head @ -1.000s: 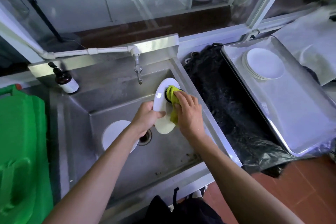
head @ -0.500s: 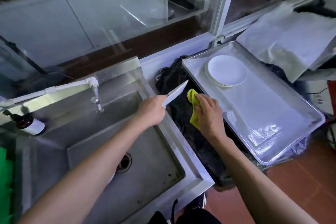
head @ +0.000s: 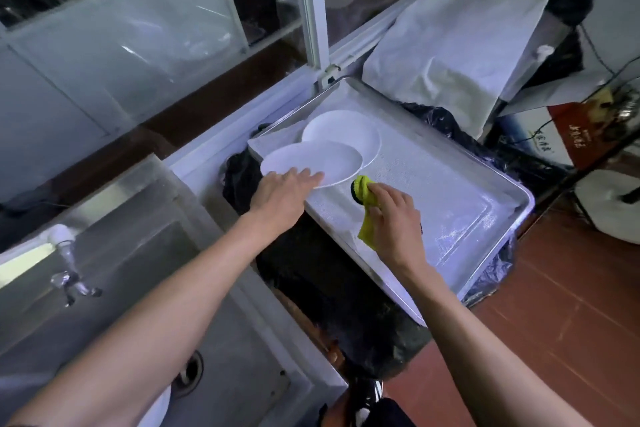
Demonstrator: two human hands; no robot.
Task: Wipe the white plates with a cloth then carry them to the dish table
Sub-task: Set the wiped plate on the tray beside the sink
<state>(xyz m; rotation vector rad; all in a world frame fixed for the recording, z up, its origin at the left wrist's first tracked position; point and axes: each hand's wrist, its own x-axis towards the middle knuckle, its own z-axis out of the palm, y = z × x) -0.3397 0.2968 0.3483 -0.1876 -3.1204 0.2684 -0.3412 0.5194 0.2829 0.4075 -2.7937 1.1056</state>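
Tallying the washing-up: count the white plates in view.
3 visible: one in the left hand, a stack on the tray, one in the sink. Stack hides more.

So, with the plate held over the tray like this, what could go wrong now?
1. The left hand holds the white plate only at its near rim, fingers lying rather flat on top; it might slip and knock the stacked plates below.
2. The metal tray seems to overhang its support at the near corner, so extra weight there might tip it.
3. The yellow cloth in the right hand dangles and might drag across the tray.
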